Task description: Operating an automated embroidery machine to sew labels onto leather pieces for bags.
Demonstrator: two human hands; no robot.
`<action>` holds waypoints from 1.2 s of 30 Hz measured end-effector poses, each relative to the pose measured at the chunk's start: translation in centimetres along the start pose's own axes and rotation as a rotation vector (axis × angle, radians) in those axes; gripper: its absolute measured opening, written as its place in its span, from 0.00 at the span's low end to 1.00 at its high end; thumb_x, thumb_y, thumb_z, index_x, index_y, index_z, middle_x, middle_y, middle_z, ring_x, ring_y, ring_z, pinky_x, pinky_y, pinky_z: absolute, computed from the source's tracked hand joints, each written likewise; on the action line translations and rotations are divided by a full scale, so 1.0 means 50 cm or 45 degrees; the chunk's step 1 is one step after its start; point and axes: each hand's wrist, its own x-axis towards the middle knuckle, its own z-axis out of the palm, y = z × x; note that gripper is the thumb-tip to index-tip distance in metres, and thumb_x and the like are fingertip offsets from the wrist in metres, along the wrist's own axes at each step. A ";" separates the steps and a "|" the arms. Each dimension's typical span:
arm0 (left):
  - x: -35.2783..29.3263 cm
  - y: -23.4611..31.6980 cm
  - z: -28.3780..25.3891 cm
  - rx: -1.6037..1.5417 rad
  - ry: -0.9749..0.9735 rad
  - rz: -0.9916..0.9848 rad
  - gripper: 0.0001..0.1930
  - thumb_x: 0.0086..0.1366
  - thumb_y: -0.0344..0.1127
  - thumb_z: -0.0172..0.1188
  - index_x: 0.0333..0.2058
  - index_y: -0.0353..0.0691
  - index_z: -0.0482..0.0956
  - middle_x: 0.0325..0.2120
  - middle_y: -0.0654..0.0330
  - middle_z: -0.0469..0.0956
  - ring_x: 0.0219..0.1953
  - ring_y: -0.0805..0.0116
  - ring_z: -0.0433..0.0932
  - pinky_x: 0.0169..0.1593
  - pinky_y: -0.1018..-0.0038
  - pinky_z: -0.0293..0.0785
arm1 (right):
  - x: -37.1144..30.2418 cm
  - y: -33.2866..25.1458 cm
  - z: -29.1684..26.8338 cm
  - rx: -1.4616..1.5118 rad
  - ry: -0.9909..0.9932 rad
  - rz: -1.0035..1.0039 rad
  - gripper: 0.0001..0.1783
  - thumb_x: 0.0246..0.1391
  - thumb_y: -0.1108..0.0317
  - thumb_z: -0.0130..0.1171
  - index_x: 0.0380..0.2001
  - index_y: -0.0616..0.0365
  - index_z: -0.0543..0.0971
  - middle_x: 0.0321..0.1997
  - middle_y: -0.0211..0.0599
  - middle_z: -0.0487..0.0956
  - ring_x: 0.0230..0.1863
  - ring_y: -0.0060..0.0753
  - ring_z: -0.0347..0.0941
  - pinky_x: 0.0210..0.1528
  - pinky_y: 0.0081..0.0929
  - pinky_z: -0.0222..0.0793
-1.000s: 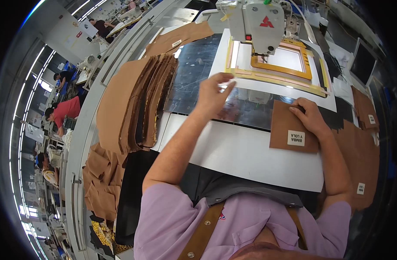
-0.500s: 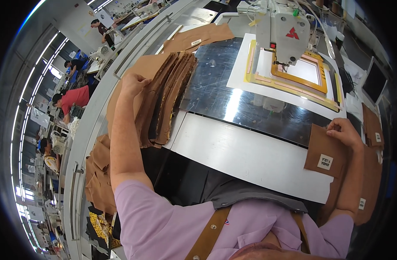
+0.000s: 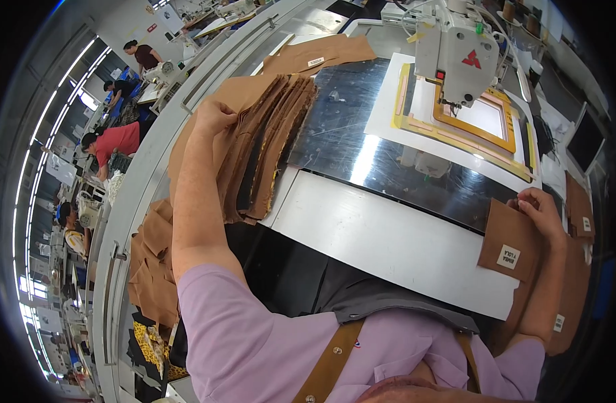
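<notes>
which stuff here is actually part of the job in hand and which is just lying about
In hand: left hand on the stack of brown fabric pieces; right hand on the labelled brown piece; sewing machine with yellow frame.
Lying about: fabric heap; monitor.

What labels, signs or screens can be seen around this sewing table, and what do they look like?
Label: small white square on the brown fabric piece under the right hand.
Label: small white tag on brown fabric, right edge.
Label: white strip on far brown fabric.
Screen: dark monitor, far right.
</notes>
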 end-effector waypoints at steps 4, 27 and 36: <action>0.005 0.016 0.007 0.277 0.138 0.002 0.11 0.50 0.36 0.73 0.27 0.34 0.86 0.20 0.60 0.82 0.21 0.73 0.79 0.27 0.76 0.75 | 0.003 0.005 0.003 -0.033 0.016 -0.002 0.06 0.58 0.74 0.59 0.37 0.65 0.77 0.32 0.34 0.81 0.38 0.18 0.78 0.43 0.19 0.72; 0.031 -0.007 0.024 -0.680 0.202 -0.189 0.05 0.56 0.35 0.68 0.29 0.42 0.84 0.25 0.66 0.81 0.26 0.79 0.77 0.28 0.83 0.69 | -0.001 -0.128 0.115 -0.399 -0.097 -0.311 0.10 0.56 0.70 0.61 0.37 0.67 0.81 0.35 0.40 0.80 0.39 0.31 0.77 0.46 0.28 0.71; 0.105 -0.074 -0.040 -1.192 0.932 -0.330 0.22 0.59 0.47 0.68 0.35 0.29 0.81 0.26 0.61 0.80 0.26 0.71 0.76 0.29 0.74 0.72 | 0.013 -0.152 0.143 -0.374 -0.156 -0.353 0.09 0.55 0.71 0.61 0.35 0.67 0.81 0.34 0.40 0.80 0.38 0.31 0.78 0.44 0.28 0.73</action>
